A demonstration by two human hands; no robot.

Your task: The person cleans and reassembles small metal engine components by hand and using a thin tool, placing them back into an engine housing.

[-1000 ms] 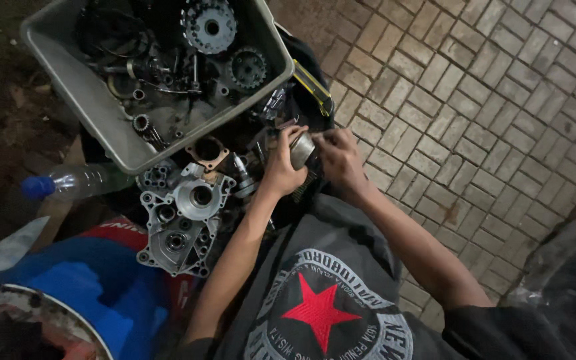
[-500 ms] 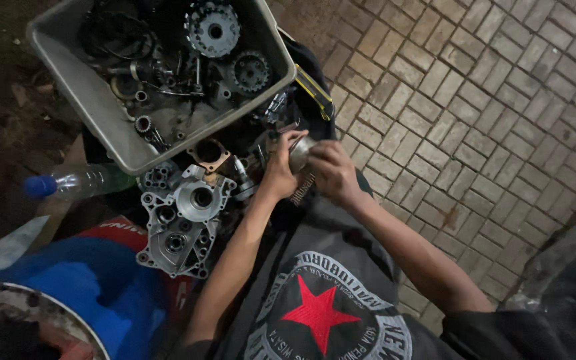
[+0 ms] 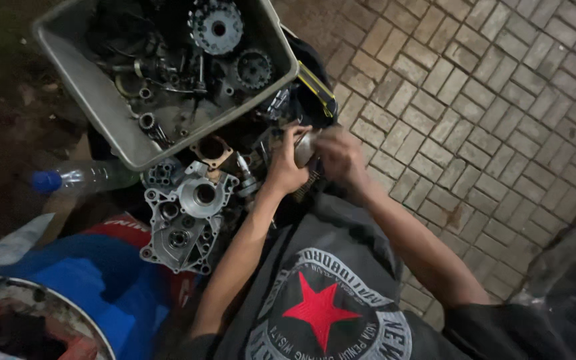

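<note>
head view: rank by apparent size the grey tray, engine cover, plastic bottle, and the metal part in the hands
1. Grey tray, clearly the largest.
2. Engine cover.
3. Plastic bottle; partly in shadow, so its full length is unsure.
4. Metal part, smallest, mostly hidden between the left hand and right hand.

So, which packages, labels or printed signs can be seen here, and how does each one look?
Plastic bottle: lies on the ground left of the grey tray; clear, blue cap, no label visible.
Shirt print: bottom centre, on dark cloth; round emblem, red star, white ring of lettering.
No screens.
</note>
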